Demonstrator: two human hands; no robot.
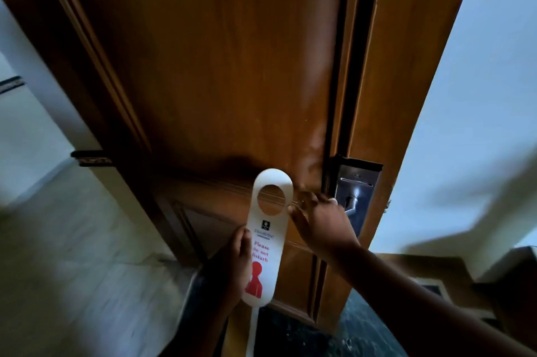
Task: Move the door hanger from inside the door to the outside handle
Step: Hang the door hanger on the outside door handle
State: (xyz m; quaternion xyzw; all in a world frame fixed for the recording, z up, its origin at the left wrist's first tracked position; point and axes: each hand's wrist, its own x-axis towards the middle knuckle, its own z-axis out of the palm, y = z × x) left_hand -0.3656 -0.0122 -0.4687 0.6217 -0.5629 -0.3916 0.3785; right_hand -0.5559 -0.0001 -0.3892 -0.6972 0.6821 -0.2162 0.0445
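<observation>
A white door hanger (265, 240) with a round hole at its top and red "Please do not disturb" print is held upright in front of the wooden door (218, 80). My left hand (232, 269) grips it by its lower left edge. My right hand (319, 220) reaches toward the door's edge, fingers curled beside the hanger's top and just left of the metal lever handle (353, 202). The handle sits on a dark lock plate (359, 182). Whether the right hand's fingers touch the door edge or the handle is unclear.
The brown door frame (406, 95) stands right of the lock plate, with a pale wall (479, 95) beyond. Light marble floor (72, 240) lies to the left and dark floor (334, 327) below. A blurred pale shape (479, 205) crosses the right side.
</observation>
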